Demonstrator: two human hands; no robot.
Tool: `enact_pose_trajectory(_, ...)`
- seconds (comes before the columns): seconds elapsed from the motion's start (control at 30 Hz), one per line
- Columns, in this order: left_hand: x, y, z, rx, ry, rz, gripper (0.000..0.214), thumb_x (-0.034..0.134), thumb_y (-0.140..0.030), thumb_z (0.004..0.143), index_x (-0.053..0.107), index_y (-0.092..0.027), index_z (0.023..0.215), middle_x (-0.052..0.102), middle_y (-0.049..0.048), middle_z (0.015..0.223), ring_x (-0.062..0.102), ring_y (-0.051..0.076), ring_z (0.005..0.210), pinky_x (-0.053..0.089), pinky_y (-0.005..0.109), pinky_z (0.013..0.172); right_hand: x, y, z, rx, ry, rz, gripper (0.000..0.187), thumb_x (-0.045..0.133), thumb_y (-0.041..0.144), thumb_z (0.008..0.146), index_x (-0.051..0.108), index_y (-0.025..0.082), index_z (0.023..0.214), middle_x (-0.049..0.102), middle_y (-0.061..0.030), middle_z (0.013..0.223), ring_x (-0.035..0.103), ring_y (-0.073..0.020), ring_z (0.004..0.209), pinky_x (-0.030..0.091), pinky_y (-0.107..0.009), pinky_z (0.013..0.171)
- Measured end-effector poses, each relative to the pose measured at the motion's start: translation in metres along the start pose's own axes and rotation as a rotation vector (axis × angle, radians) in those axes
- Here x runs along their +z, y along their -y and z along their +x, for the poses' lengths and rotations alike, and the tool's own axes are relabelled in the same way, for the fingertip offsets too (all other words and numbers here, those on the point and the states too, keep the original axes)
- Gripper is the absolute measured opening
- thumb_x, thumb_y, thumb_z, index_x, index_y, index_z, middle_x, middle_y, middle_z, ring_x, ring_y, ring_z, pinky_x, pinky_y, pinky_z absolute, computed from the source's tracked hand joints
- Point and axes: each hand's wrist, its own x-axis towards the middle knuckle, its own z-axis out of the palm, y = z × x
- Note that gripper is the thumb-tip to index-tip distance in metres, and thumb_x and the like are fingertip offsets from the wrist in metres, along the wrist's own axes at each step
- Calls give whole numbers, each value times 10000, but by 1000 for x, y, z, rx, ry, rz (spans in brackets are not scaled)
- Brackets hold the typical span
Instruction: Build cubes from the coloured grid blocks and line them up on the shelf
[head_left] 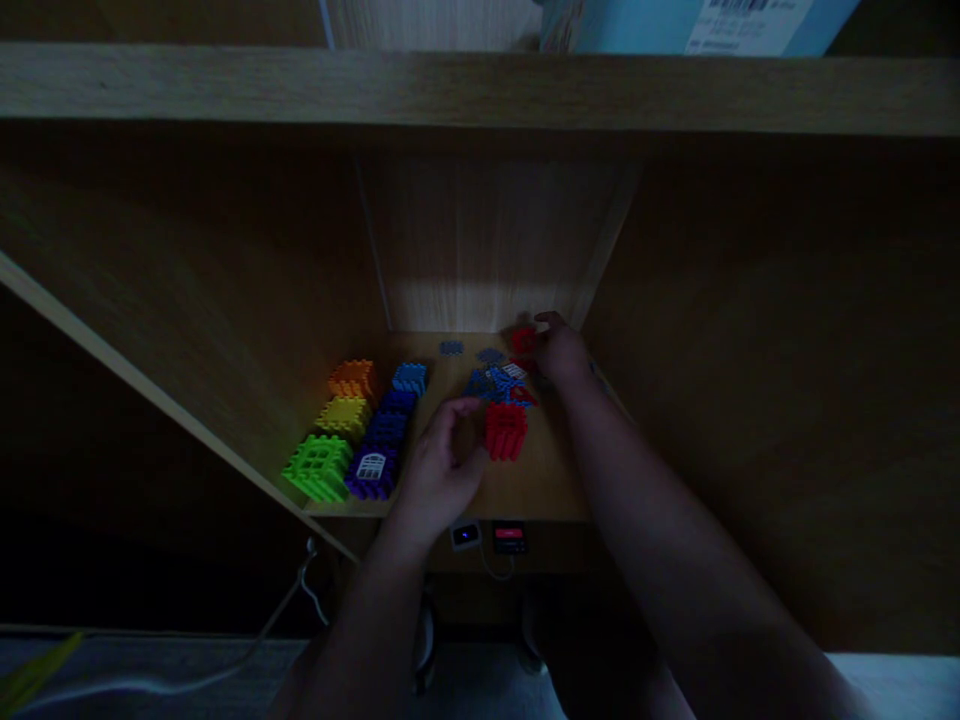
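My right hand (561, 352) reaches to the back of the shelf. A red plastic building tile (523, 340), tipped up, is at its fingers; the thumb side is hidden. In front, my left hand (444, 470) is curved with thumb and forefinger apart and nothing between them. Its thumb is beside a stack of red tiles (506, 432); I cannot tell whether they touch. Loose blue tiles (495, 382) lie in a heap behind that stack, with red ones and a white lattice piece (514, 370) among them.
On the left stand orange (352, 378), yellow (343, 416), green (321, 466), light blue (410, 377) and purple (373, 470) tile stacks. Flat greyish tiles (451, 348) lie near the back wall. Wooden side panels and an upper board (480, 90) enclose the shelf. Below its edge are two small devices (510, 538).
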Motion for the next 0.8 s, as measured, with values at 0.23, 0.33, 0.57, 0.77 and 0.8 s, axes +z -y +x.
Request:
enact_pose_trajectory(0.23, -2, 0, 1, 3, -6, 19, 409, 676, -221, 963, 618, -260, 1366, 709, 81, 1407, 657, 262, 1368, 479, 448, 1208, -35, -4, -25, 29, -143, 366, 390, 473, 232, 1004, 673, 156, 1330, 816, -151, 1164, 804, -232, 957, 638, -346, 822)
enact_pose_trajectory(0.33, -3, 1, 0, 15, -15, 24, 425, 672, -195, 946, 627, -260, 1363, 706, 75, 1398, 654, 260, 1358, 481, 442, 1199, -48, -2, -60, 19, -247, 695, 341, 569, 329, 991, 680, 186, 1280, 810, -130, 1169, 804, -235, 979, 664, -387, 875)
enact_pose_trajectory(0.57, -5, -12, -3, 22, -132, -41, 245, 673, -313, 1020, 686, -258, 1259, 744, 72, 1290, 691, 246, 1218, 532, 396, 1076, -73, 11, -146, 34, -213, 882, 290, 734, 408, 969, 727, 244, 1208, 808, -67, 1090, 768, -204, 882, 681, -378, 773)
enact_pose_trajectory(0.77, -6, -14, -12, 104, -46, -225, 375, 689, -397, 1049, 633, -263, 1395, 786, 86, 1160, 748, 238, 1096, 579, 390, 1014, -79, 42, -174, -30, 59, 898, 218, 739, 394, 975, 769, 288, 1163, 815, -32, 1010, 760, -175, 792, 680, -345, 699)
enact_pose_trajectory(0.8, -6, -13, -14, 117, -34, -218, 389, 691, -396, 1049, 637, -266, 1412, 787, 91, 1173, 753, 237, 1091, 587, 391, 1011, -77, 45, -176, -20, 104, 904, 217, 738, 393, 972, 774, 292, 1161, 817, -30, 1006, 761, -175, 784, 682, -348, 696)
